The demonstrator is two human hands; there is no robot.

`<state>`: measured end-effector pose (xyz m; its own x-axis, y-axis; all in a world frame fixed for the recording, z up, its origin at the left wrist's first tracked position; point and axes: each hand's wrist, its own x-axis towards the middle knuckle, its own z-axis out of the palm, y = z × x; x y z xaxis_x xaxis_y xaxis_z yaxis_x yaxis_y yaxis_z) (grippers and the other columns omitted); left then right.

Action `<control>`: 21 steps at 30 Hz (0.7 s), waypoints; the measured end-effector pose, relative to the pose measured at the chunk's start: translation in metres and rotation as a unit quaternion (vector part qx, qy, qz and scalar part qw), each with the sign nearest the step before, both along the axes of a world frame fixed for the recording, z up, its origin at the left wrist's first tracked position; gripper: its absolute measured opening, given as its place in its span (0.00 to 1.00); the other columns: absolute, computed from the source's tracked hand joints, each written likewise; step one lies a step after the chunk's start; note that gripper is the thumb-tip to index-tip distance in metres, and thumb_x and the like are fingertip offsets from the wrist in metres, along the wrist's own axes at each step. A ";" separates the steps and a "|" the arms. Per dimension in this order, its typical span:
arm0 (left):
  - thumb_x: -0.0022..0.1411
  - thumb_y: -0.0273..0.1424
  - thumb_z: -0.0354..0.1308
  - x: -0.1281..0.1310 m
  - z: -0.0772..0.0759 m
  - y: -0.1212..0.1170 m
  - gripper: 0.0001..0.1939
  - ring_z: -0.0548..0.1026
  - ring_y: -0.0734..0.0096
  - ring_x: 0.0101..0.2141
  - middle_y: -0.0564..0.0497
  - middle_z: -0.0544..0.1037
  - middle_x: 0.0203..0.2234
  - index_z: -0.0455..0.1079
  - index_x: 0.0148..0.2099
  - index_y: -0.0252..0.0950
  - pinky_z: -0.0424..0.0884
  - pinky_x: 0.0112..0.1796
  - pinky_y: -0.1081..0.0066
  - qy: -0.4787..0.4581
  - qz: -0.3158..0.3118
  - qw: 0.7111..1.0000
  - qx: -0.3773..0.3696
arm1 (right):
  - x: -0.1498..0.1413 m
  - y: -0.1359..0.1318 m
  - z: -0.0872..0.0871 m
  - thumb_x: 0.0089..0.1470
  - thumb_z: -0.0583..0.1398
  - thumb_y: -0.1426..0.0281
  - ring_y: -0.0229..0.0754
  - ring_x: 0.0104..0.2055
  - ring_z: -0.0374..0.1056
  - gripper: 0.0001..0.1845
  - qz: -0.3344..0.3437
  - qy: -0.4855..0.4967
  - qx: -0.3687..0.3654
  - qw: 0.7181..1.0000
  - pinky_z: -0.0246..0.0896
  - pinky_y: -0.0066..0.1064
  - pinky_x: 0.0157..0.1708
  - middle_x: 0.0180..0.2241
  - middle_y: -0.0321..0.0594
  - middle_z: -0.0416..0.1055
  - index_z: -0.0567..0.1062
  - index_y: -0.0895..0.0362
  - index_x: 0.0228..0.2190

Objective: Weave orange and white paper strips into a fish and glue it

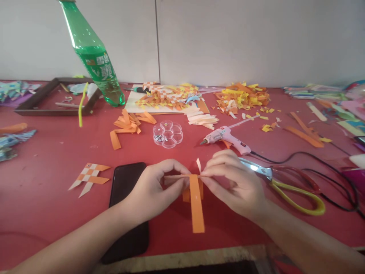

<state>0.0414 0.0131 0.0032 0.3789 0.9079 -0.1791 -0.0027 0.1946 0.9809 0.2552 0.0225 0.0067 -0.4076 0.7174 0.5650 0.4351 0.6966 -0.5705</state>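
Between my hands, above the red table, is a small piece of woven paper strips, with one orange strip hanging down toward me. My left hand pinches its left side between thumb and fingers. On the other side my right hand grips the right end the same way, and a pale strip tip sticks up beside those fingers. A woven orange-and-white paper fish lies to the left. Under my left forearm is a black phone.
Scissors and a pink glue gun with its cord lie right. Ahead are a clear flower-shaped tray, orange strips and paper scraps. A green bottle and a dark frame stand back left.
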 end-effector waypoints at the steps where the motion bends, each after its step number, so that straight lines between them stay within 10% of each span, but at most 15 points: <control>1: 0.59 0.31 0.64 0.000 0.000 0.001 0.05 0.77 0.73 0.30 0.51 0.78 0.28 0.72 0.34 0.35 0.71 0.31 0.78 -0.010 0.015 1.000 -0.021 | 0.003 0.002 0.001 0.54 0.62 0.76 0.42 0.35 0.69 0.07 -0.019 0.003 0.000 1.000 0.66 0.38 0.38 0.30 0.37 0.75 0.76 0.51 0.33; 7: 0.57 0.32 0.68 -0.002 -0.002 0.012 0.07 0.76 0.79 0.27 0.55 0.78 0.26 0.75 0.34 0.35 0.74 0.34 0.78 -0.156 0.086 0.976 -0.126 | 0.049 0.034 0.021 0.57 0.62 0.63 0.42 0.33 0.71 0.08 -0.338 0.004 -0.114 0.934 0.64 0.35 0.33 0.36 0.41 0.77 0.77 0.53 0.36; 12: 0.56 0.32 0.68 -0.006 -0.003 0.014 0.07 0.71 0.81 0.23 0.53 0.77 0.24 0.78 0.34 0.33 0.73 0.31 0.78 -0.190 0.110 0.961 -0.168 | 0.087 0.063 0.017 0.48 0.66 0.64 0.48 0.36 0.73 0.15 -0.311 -0.198 -0.253 0.895 0.62 0.36 0.32 0.39 0.48 0.77 0.79 0.57 0.39; 21: 0.58 0.34 0.67 -0.005 -0.004 0.012 0.08 0.63 0.82 0.20 0.57 0.69 0.18 0.78 0.32 0.33 0.68 0.27 0.78 -0.175 0.122 0.967 -0.137 | 0.077 0.070 0.000 0.47 0.64 0.69 0.48 0.37 0.69 0.14 -0.357 -0.084 -0.175 0.914 0.60 0.39 0.38 0.39 0.50 0.74 0.73 0.56 0.38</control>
